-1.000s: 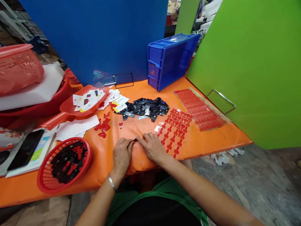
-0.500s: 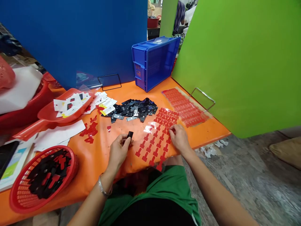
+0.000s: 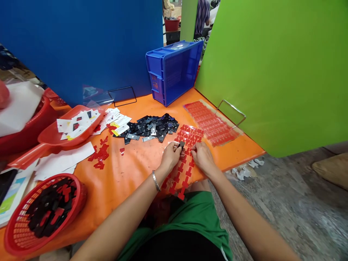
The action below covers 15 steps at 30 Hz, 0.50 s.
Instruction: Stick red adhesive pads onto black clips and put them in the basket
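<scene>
A small black piece (image 3: 181,145) is pinched in my left hand (image 3: 172,156), over a clear sheet with rows of red T-shaped stickers (image 3: 180,169). Close by on the right, my right hand (image 3: 202,156) has its fingertips pressed together at the edge of the rows. Whatever those fingertips hold is too small to make out. Behind my left hand lies a heap of black pieces (image 3: 152,127). Loose red pieces (image 3: 100,154) form a small pile to the left, with one red piece (image 3: 122,150) apart from them.
A red basket (image 3: 78,206) with black and red pieces stands at the front left. Beyond it lie white papers (image 3: 65,157) and a red dustpan (image 3: 46,136) with cards. A blue crate (image 3: 164,81) stands at the back, a second red sheet (image 3: 212,123) at the right.
My left hand has moved right with the black piece, from bare orange tabletop to over the sticker sheet beside my right hand. My right hand has shifted slightly left.
</scene>
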Each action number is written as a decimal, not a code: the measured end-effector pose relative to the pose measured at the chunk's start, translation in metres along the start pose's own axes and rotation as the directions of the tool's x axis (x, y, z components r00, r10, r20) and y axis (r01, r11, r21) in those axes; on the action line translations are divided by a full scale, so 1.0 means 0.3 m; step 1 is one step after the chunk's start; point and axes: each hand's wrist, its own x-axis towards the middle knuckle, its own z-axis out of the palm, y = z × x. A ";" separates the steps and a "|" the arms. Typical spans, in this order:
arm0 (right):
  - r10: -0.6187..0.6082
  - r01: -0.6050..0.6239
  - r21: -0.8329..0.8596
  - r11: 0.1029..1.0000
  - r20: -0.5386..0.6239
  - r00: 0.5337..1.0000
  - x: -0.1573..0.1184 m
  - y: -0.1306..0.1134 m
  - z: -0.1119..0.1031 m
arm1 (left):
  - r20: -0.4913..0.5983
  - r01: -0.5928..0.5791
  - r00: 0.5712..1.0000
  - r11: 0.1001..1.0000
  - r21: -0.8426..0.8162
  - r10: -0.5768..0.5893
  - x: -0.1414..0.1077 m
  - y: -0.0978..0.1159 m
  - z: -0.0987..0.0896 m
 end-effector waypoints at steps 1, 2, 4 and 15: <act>-0.007 0.007 -0.015 1.000 -0.024 1.000 -0.008 -0.004 0.003 | -0.001 -0.008 1.000 1.000 0.016 0.008 0.012 -0.003 0.011; -0.013 0.012 -0.029 0.999 -0.043 0.999 -0.015 -0.008 0.007 | 0.001 -0.018 1.000 0.999 0.032 0.018 0.023 -0.006 0.019; -0.017 0.014 -0.054 0.998 -0.051 0.999 -0.021 -0.012 0.012 | 0.018 -0.028 0.999 0.998 0.054 0.027 0.043 -0.010 0.031; -0.008 0.006 -0.038 0.999 -0.077 0.997 -0.004 0.005 0.023 | 0.059 0.107 0.993 0.994 -0.003 -0.107 0.049 0.023 0.028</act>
